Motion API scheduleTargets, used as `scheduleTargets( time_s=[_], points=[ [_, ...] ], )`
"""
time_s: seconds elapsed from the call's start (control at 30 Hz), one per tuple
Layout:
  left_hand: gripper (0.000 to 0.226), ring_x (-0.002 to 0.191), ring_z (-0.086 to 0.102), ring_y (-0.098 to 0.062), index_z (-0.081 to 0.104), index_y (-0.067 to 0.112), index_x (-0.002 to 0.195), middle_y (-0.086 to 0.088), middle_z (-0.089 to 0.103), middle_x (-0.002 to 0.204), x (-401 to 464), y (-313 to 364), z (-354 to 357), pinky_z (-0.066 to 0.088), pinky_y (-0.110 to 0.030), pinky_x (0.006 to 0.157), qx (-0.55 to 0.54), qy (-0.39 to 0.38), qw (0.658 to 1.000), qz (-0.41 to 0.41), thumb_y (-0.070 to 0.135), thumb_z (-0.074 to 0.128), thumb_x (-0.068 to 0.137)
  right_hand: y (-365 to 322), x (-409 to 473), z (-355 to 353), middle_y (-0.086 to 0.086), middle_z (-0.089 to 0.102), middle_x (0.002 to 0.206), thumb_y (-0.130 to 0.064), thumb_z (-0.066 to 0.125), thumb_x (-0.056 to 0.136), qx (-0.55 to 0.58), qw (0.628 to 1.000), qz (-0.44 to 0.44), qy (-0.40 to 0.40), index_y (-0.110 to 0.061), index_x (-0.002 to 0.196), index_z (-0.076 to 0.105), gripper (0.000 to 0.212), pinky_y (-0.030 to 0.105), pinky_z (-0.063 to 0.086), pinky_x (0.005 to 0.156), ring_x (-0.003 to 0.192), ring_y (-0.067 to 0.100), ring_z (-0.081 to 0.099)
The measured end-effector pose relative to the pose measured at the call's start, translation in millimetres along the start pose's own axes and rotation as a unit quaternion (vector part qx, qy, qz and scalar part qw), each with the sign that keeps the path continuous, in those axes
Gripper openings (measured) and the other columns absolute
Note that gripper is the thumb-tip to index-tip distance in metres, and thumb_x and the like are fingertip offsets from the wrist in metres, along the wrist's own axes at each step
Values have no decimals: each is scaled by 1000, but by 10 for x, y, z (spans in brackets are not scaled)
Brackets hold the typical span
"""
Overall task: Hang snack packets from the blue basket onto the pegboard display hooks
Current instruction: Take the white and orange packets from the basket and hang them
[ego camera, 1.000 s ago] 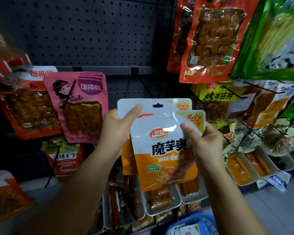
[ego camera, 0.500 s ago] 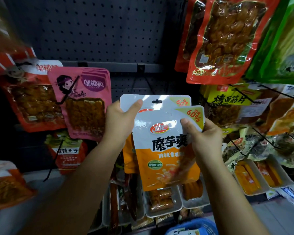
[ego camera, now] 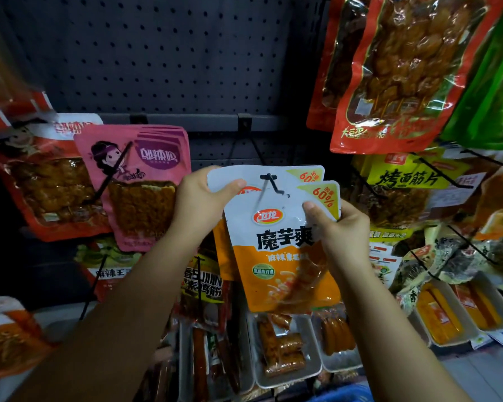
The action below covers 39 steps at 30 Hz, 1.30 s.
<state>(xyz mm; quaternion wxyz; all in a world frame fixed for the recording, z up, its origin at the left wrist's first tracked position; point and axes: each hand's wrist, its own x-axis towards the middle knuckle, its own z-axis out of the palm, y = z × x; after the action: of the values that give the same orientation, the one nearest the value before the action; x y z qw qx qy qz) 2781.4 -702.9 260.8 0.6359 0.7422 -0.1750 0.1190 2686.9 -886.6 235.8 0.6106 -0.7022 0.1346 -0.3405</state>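
The left hand (ego camera: 199, 198) pinched the top left corner of the rear white-and-orange packet (ego camera: 299, 177), thumb across its face, while the right hand (ego camera: 339, 230) gripped the front packet (ego camera: 276, 248) at its right edge, thumb on the white panel. At frame centre, a black hook (ego camera: 273, 184) poked through the rear packet's hang hole. Bare pegboard (ego camera: 157, 53) stretched above, giving room upward. The pink packet (ego camera: 140, 184) hung close on the left and the yellow packet (ego camera: 404, 181) crowded the right. The blue basket (ego camera: 343, 394) was cut off at the bottom edge, its contents unseen.
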Motion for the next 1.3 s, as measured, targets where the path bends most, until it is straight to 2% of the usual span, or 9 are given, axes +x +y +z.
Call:
scheduleTargets(
  time_s=[0.17,0.27,0.37,0.57,0.77,0.83,1.07,1.17,1.3],
  points=[
    [11,84,69,-13,68,27,85,13,69,83,355,-69,57,57,-32,74,46,23,999,-11,26,75,77,32,193,135,-3,67,66,-13,67,88,22,1000,1,-19,-21,77,67,14,26,45,54,60,11,59],
    [37,95,67,-23,68,9,107,-5,71,102,579,-146,148,55,-42,85,74,47,996,-34,32,74,78,65,280,150,-11,66,58,-11,67,87,43,999,14,-22,-19,77,66,13,16,44,50,52,-1,58],
    [45,102,64,-27,64,7,117,-10,68,113,759,-205,239,52,-43,90,74,70,994,-45,32,72,80,125,338,130,-10,68,64,-15,68,87,36,999,27,-30,-21,76,67,12,18,48,55,57,1,61],
    [39,101,64,-29,63,6,116,-12,68,113,1034,-304,359,52,-40,90,71,116,989,-59,25,70,83,242,395,47,-9,73,68,-19,71,84,50,996,69,-39,-20,74,70,10,19,51,55,63,4,66],
    [36,96,63,-22,63,4,113,-11,68,113,1261,-345,423,43,-22,76,99,158,981,-60,23,70,83,245,384,-5,-8,74,70,-13,70,84,77,991,80,-78,-16,76,70,9,14,49,52,62,2,69],
    [37,100,64,-26,63,4,114,-12,68,113,1334,-369,441,46,-26,81,91,163,980,-74,24,70,83,252,381,-9,-5,75,71,-12,70,84,81,989,85,-89,-16,76,71,9,17,51,54,64,4,69],
    [39,106,62,-27,58,8,121,-8,65,118,1381,-441,464,49,-40,94,24,141,980,-140,21,66,85,245,391,9,8,76,86,-14,69,84,95,984,108,-109,-14,82,73,4,31,57,65,77,20,72],
    [44,109,60,-25,48,9,123,-4,61,121,1176,-464,428,48,-42,96,-37,82,979,-181,26,65,87,201,355,10,7,76,88,-17,70,82,118,979,112,-122,-17,82,75,5,28,56,64,79,20,73],
    [73,118,51,-17,27,15,144,2,46,140,704,-455,309,40,-36,101,-69,4,972,-226,42,63,86,139,281,-11,1,76,85,-19,70,84,110,980,95,-135,-24,80,76,9,21,53,63,77,13,72]
  ],
)
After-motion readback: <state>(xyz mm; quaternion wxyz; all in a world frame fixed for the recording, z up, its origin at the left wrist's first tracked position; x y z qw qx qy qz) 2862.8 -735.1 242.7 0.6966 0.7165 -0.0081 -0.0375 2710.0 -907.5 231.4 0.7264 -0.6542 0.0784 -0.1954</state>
